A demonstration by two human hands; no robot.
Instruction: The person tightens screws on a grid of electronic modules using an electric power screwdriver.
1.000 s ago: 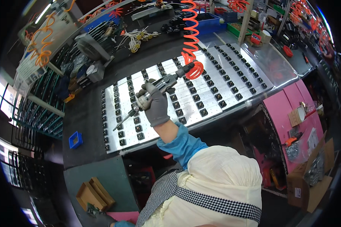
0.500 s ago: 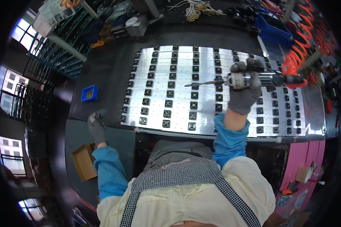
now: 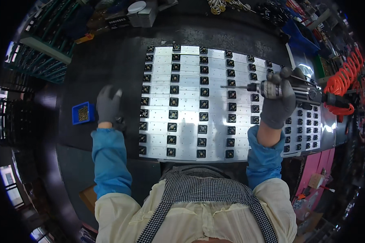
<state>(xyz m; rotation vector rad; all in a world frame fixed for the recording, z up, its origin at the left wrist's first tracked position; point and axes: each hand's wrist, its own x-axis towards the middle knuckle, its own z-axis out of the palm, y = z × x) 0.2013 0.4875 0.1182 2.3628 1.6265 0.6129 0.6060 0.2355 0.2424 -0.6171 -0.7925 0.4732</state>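
My right hand [image 3: 278,101], in a dark grey glove, is wrapped round an air screwdriver [image 3: 302,94] above the right part of the panels. Its long thin bit [image 3: 234,86] points left, apart from the parts below. My left hand [image 3: 109,104], also gloved, is over the dark tabletop between the panels and a small blue tray [image 3: 75,116]. Its fingers are partly spread, and I see nothing held in them. The tray has small brass-coloured pieces [image 3: 83,114] in it. Rows of small square black parts [image 3: 202,129] sit on the silvery metal strips [image 3: 187,141].
An orange coiled hose [image 3: 340,83] runs from the screwdriver's rear at the right. Grey boxes with a round white lid [image 3: 137,7] stand at the back. A blue bin [image 3: 298,36] is at the back right, a green rack [image 3: 44,50] at the far left, a cardboard box [image 3: 87,197] near my left arm.
My left hand has moved forward from the near table edge to beside the blue tray. My right hand still holds the screwdriver, slightly farther right in view. The whole view has shifted.
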